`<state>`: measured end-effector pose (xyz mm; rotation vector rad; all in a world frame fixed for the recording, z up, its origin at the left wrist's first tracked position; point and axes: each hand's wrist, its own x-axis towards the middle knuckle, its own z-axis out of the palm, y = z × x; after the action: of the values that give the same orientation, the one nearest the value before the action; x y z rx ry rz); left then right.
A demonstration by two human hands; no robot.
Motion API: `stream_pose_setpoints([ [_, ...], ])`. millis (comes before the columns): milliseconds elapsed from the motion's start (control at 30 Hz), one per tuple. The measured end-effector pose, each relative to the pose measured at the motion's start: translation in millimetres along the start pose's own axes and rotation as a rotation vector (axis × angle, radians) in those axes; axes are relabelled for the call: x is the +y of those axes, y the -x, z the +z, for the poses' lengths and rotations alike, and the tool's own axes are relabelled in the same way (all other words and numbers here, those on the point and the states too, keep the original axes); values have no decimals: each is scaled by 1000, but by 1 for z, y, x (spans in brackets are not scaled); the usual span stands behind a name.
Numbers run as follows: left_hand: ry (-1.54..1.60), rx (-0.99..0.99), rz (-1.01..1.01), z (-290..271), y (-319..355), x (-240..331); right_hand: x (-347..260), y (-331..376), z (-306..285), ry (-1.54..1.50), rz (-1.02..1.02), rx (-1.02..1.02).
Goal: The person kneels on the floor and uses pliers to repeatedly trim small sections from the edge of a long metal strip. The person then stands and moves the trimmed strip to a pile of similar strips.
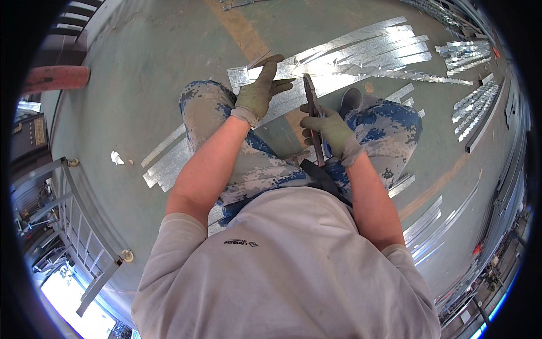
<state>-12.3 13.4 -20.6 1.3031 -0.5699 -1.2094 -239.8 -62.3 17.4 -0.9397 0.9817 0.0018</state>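
Observation:
My right hand, in an olive work glove, is closed round the handles of a pair of dark tin snips. Their jaws point away from me, with the tip at the near edge of the shiny sheet metal strips. Over the left end of these strips is my left hand, gloved too, its fingers stretched out and apart. A small thin sliver of metal shows beside its fingertips. Whether the left palm touches the metal cannot be made out.
More metal strips lie by my left knee and in piles at the right. A wheeled metal frame stands at the left, below a red cylindrical object. White scrap lies on the green floor.

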Motion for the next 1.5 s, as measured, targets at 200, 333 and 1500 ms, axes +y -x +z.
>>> stream_pose_setpoints([
  [200, -77, 16, 8, -2, -1, 0, 5, 2, 1, -123, 16, -20],
  [333, -175, 35, 38, -15, -6, -16, 10, -6, 15, 89, 25, 125],
  [1500, 517, 194, -55, -24, 31, 30, -58, 26, 60, 1678, 51, 396],
])
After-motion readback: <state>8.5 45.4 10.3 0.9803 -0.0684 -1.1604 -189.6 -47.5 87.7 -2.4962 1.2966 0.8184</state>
